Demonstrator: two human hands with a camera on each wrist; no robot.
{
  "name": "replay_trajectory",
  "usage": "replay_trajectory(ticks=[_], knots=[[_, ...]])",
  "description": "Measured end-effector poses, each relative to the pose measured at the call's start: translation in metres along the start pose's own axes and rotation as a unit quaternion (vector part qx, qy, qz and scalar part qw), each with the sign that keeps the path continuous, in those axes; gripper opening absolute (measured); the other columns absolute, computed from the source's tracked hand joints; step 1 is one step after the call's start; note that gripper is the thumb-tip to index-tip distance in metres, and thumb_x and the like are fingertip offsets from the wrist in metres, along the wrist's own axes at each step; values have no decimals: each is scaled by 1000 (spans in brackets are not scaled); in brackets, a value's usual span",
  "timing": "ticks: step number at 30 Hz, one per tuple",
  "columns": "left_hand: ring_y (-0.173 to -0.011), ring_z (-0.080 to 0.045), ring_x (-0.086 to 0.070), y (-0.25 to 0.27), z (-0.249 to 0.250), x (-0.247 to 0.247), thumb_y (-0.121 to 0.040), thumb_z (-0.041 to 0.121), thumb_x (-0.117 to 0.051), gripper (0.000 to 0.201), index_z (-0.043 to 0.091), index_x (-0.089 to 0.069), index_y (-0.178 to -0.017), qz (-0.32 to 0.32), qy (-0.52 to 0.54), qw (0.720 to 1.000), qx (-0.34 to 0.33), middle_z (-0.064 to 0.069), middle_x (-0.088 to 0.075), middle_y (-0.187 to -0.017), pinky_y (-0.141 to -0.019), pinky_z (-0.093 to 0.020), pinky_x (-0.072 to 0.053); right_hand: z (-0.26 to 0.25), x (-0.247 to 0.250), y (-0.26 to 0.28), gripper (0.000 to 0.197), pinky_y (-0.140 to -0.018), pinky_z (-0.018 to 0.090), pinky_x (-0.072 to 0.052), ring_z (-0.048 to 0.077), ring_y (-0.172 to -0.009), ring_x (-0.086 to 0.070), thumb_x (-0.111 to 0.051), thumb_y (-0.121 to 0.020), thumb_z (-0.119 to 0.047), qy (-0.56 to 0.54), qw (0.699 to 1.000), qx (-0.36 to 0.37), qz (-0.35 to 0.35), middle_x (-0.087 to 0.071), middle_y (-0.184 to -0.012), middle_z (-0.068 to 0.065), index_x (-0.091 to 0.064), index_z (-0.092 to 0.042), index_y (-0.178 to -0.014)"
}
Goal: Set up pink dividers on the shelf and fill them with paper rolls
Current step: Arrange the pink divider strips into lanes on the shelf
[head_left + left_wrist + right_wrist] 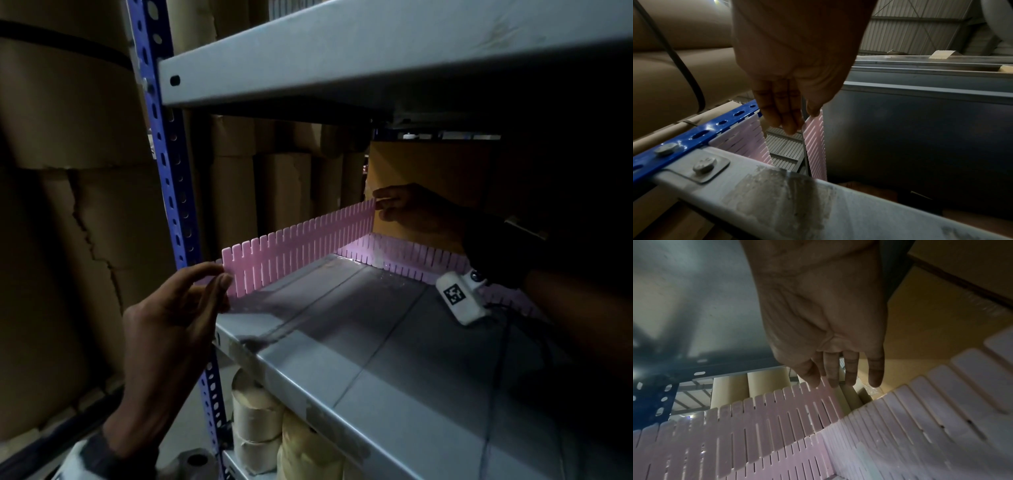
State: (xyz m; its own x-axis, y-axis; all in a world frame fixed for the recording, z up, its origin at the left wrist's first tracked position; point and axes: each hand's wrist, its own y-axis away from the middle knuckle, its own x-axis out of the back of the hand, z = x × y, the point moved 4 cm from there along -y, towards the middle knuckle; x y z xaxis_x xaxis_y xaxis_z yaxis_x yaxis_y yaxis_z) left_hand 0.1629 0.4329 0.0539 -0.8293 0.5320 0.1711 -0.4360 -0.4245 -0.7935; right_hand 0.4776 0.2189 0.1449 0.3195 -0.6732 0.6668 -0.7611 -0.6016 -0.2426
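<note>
A long pink divider [298, 245] with comb-like slots is held lifted above the left edge of the grey metal shelf [394, 346], running from the front corner toward the back. The left hand [171, 329] has its grip closed on the near end, thumb and fingertips pinching the strip just beside the blue perforated post [168, 144]. The right hand [414, 209], reaching deep into the shelf, pinches the far end by its top corner — the grip there is narrow, thumb against forefinger, while the other fingers [875, 371] hang straight.

In the left wrist view a second pink strip [748, 142] stands against the post behind the held one, and the right wrist view shows it directly behind the held piece as well. Another divider [421, 260] stands upright along the back of the shelf, in front of a brown box [428, 178]; whether it is locked into the side strip cannot be told.

Paper rolls [257, 414] wrapped in pale paper sit on the level below, under the shelf's front lip. A white wrist camera [460, 298] with a black square marker shows on the right forearm. Large brown cardboard rolls [68, 120] stand behind the rack.
</note>
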Motion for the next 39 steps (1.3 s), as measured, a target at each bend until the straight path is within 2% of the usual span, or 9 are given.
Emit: replay_trajectory(ticks=[3,9,11,16,18,21,25,33,39], knots=[[-80,2,-73,-4,1,1,-86,19,-73,28,18,-72,-114,-5,-17,1000,0,4,-76,-89,-70,-9,-56,-1,2,0,52,-89,30,-50,13,-110,-59,-59,-92,-4,9,1000,9,17,-58,-135,10,-45,-11,-141],[-82,2,-73,-3,-2,1,-86,19,-72,29,18,-70,-115,-7,-42,999,-9,2,-76,-89,-70,-8,-56,6,-4,-4,51,-62,3,-49,3,-99,-57,-56,-92,1,14,1000,9,-9,-56,-137,12,-44,-7,-141],[-83,2,-72,-1,-1,2,-86,18,-72,30,19,-69,-115,-12,-44,999,0,1,-76,-89,-70,-5,-54,10,-6,-4,48,-68,8,-49,2,-97,-60,-57,-92,-3,40,999,10,-11,-58,-135,10,-48,-10,-139],[-90,4,-69,6,3,-1,-84,32,-63,32,22,-66,-113,-50,-56,997,-3,3,-74,-86,-70,0,-51,14,-16,-4,44,-81,21,-52,32,-113,-61,-57,-92,-3,201,979,15,-39,-60,-130,20,-49,1,-135],[-82,1,-72,11,4,-3,-82,40,-60,37,21,-66,-113,-64,-48,997,0,3,-74,-88,-72,-5,-54,14,-20,-4,43,-88,24,-51,31,-114,-61,-55,-94,-3,242,968,2,-64,-59,-131,20,-48,1,-136],[-76,-2,-75,17,3,-4,-81,43,-60,40,19,-69,-112,-65,-44,997,12,2,-76,-92,-73,-18,-59,12,-28,-3,39,-77,7,-41,25,-113,-61,-52,-95,-6,295,950,6,-99,-59,-132,14,-53,-1,-134],[-81,4,-73,23,7,-7,-82,45,-60,34,27,-68,-109,-65,-32,997,12,11,-74,-89,-72,-13,-58,11,-27,-5,47,-87,25,-40,28,-121,-56,-59,-90,-10,340,936,-14,-85,-57,-133,11,-53,-13,-136],[-77,4,-73,33,8,-8,-85,38,-64,25,28,-69,-107,-69,-31,997,5,8,-76,-89,-69,-13,-58,5,-35,3,47,-99,30,-38,32,-126,-51,-55,-97,-20,360,925,16,-118,-51,-140,18,-44,-4,-140],[-61,-7,-71,39,0,-6,-84,49,-59,34,34,-62,-114,-103,-51,993,14,24,-66,-94,-54,-26,-59,8,-36,6,50,-88,10,-29,16,-109,-58,-56,-96,-16,356,922,50,-146,-53,-139,13,-41,-11,-143]])
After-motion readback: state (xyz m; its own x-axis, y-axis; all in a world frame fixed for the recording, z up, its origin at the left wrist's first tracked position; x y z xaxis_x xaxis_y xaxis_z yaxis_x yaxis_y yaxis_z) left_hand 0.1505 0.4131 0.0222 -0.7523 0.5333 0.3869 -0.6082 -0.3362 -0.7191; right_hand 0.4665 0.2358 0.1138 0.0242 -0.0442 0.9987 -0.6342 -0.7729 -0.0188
